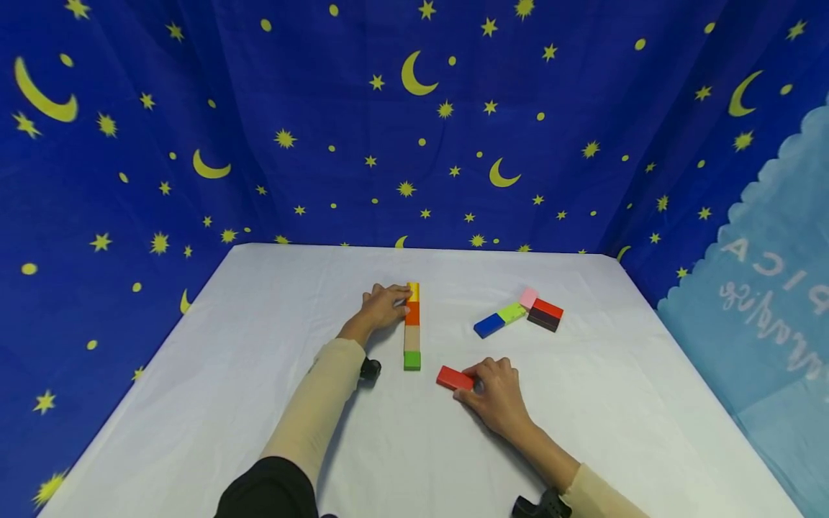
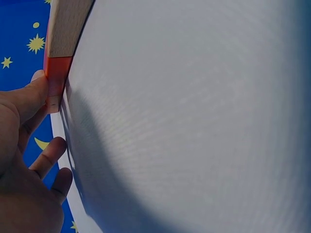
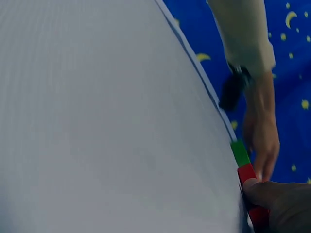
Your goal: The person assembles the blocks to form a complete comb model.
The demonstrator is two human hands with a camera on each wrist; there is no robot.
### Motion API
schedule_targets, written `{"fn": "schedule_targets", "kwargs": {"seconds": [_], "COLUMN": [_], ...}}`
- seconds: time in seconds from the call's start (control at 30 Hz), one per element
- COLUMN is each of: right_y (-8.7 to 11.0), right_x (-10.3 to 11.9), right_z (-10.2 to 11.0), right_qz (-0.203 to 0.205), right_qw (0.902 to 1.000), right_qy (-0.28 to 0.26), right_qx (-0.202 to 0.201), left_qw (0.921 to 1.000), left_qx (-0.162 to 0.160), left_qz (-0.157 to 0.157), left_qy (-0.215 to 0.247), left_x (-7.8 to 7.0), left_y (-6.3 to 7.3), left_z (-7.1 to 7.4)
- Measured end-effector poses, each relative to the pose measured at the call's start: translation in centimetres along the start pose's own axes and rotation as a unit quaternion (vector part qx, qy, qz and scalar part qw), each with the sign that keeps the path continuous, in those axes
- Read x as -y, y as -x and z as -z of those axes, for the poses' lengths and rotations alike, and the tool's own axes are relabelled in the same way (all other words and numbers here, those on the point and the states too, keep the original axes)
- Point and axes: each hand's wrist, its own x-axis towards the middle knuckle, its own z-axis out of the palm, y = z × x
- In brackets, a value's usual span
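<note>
A straight row of blocks lies on the white table: a yellow block [image 1: 414,291], an orange block [image 1: 412,313], a plain wooden block [image 1: 412,338] and a green block [image 1: 411,361]. At its far end is my left hand [image 1: 382,306], index fingertip at the yellow block and thumb against the orange block's left side. The left wrist view has this thumb against the orange block [image 2: 59,73], the other fingers extended. Nearer me, my right hand [image 1: 499,396] pinches a red block [image 1: 455,378] by its right end, between thumb and fingers, just right of the green block.
To the right lie a blue block [image 1: 488,326], a lime block [image 1: 512,312], a pink block [image 1: 528,298], and a red block [image 1: 547,309] against a dark brown block [image 1: 542,320]. A blue starry curtain [image 1: 350,165] hangs behind the white table [image 1: 291,280].
</note>
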Motion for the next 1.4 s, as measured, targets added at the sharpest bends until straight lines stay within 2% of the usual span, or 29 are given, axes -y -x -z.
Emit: {"fn": "schedule_targets", "kwargs": {"seconds": [0.2,0.53,0.7,0.8,0.9,1.03,1.2,1.4], "right_y": [0.2,0.9,1.8,2.2,2.4,2.3,1.4,0.4], "right_x": [2.3,3.3,3.9,4.3,4.7,4.8,4.3,4.0], "right_z": [-1.3,-1.2,-1.0,-1.0,-1.0,-0.9,-0.9,-1.0], "right_qz": [0.027,0.009,0.040,0.057,0.057,0.057,0.082,0.102], "right_qw": [0.9996,0.9994,0.9986,0.9970,0.9956,0.9955,0.9943,0.9899], "right_qy": [-0.010,0.010,-0.002,-0.002,0.000,-0.001,-0.028,-0.056], "right_qx": [0.004,0.033,0.035,0.053,0.074,0.075,0.062,0.080], "left_qw": [1.0000,1.0000,1.0000,1.0000,1.0000,1.0000,1.0000,1.0000], "left_qx": [-0.001,-0.001,-0.001,-0.003,0.000,0.002,-0.004,-0.005], "left_qz": [-0.001,0.002,0.007,0.007,0.006,0.004,0.001,-0.003], "left_qy": [-0.002,-0.004,-0.007,-0.001,0.003,0.006,0.002,-0.003], "left_x": [-0.1,-0.2,-0.2,-0.2,-0.1,-0.1,-0.1,-0.1], "left_y": [0.1,0.1,0.0,0.0,0.0,0.1,0.1,0.1], "left_z": [0.1,0.2,0.2,0.1,0.0,-0.1,0.0,0.1]}}
